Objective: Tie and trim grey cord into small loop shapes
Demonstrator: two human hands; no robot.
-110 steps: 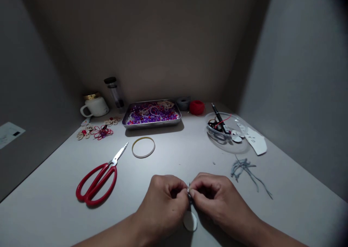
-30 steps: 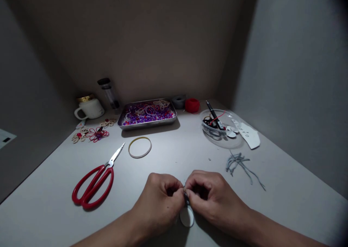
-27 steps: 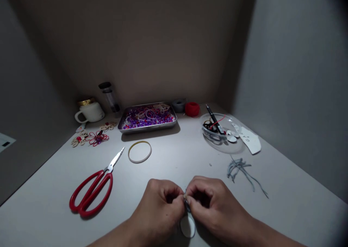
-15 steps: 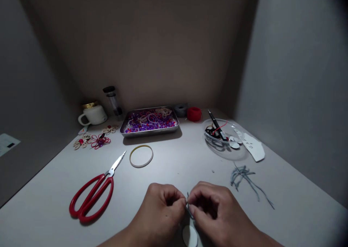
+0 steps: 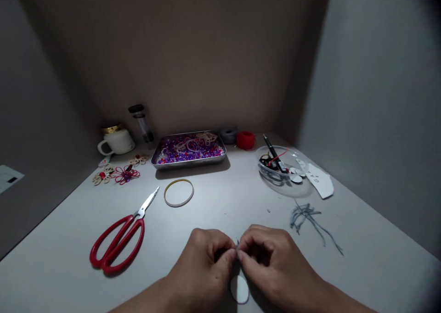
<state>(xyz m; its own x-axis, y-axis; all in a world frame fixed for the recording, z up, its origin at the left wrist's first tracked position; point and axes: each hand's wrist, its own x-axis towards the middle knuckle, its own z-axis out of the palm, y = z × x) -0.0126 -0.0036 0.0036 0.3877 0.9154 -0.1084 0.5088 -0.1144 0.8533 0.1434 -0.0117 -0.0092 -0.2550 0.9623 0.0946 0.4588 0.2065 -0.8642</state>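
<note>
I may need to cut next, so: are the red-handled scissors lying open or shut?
Shut. The red-handled scissors lie flat on the grey table, both silver blades together as one point and the two handle loops side by side.

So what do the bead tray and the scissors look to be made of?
The bead tray looks like bare metal, probably steel: its rim is silvery and reflective. The scissors have shiny metal blades; their glossy red handles could be plastic or a coating, which the view cannot settle.

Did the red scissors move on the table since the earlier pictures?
No. The red scissors keep the same place and angle relative to the yellow ring and bead tray; only the camera shifted.
</note>
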